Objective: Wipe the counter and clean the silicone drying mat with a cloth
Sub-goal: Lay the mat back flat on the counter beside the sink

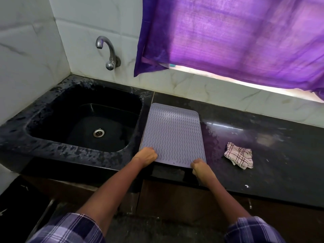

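- on the black counter, just right of the sink, the lavender silicone drying mat lies flat, its near edge at the counter's front lip.
- my left hand grips the mat's near left corner, fingers curled on it.
- my right hand pinches the near right corner, knuckles bunched, thumb side up.
- both forearms reach straight ahead from my checked sleeves, wrists low at the counter's edge, elbows apart.
- the checked cloth sits crumpled on the counter to the right of the mat, apart from it, and neither hand touches it.
- as i judge it, wiping is not under way: the cloth is put down and i am only handling the mat.
- the counter right of the mat shows dull smears and streaks, so that stretch looks unfinished to me.
- the ribbed top of the mat looks plain, but whether it is clean i cannot tell.
- what seems left: shifting or lifting the mat, picking up the cloth, then wiping both counter and mat.
- beyond, a tap juts from the tiled wall over the sink, and a purple curtain hangs at the far right.
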The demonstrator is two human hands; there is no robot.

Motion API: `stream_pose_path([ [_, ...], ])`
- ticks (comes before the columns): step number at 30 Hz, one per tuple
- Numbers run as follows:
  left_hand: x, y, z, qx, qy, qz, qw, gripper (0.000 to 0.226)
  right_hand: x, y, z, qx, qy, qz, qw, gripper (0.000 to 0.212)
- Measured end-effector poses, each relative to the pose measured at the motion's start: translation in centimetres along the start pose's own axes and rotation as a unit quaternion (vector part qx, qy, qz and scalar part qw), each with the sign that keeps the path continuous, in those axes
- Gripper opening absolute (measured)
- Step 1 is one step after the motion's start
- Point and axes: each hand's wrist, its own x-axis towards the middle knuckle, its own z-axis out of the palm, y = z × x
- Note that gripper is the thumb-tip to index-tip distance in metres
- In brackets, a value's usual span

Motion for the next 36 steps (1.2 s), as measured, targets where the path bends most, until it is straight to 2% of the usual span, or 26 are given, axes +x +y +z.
stream_pose_path([
  [24, -0.9, 0.5, -0.7, 0.029, -0.003, 0.017, 0.999, 0.03, -1.4, -0.9, -0.9, 0.027, 0.001, 0.013, 1.0, 0.028],
  [31, -1.9, 0.5, -2.4, 0.033, -0.044, -0.004, 0.998, 0.033, -2.9, -1.8, -3.3, 0.104, -0.021, 0.069, 0.992, 0.03],
  [36, -2.7, 2.2, -3.7, 0.041, -0.042, -0.018, 0.998, 0.033, -3.4, -1.9, -3.4, 0.145, 0.012, 0.09, 0.985, 0.029],
])
